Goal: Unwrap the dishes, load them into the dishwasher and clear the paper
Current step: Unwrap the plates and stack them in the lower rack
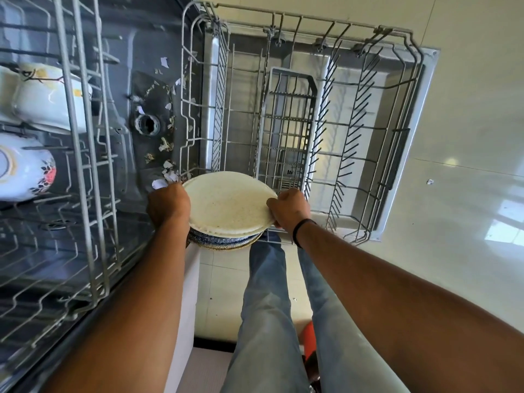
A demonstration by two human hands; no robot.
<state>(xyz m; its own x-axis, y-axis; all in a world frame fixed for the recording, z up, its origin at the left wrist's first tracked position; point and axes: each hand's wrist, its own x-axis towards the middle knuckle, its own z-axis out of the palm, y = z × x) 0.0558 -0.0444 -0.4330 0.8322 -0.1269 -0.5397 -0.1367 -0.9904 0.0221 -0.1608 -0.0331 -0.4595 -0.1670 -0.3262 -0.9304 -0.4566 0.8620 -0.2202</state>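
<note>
A stack of plates hangs above the near edge of the pulled-out lower rack. Its top plate is cream and speckled, and blue-patterned rims show beneath it. My left hand grips the stack's left edge and my right hand grips its right edge. The lower rack holds only a grey cutlery basket. Torn paper scraps lie on the floor of the dishwasher tub.
The upper rack juts out at left with white floral bowls and a flowered cup in it. My jeans-clad legs stand on a pale tiled floor; a paper scrap lies at right.
</note>
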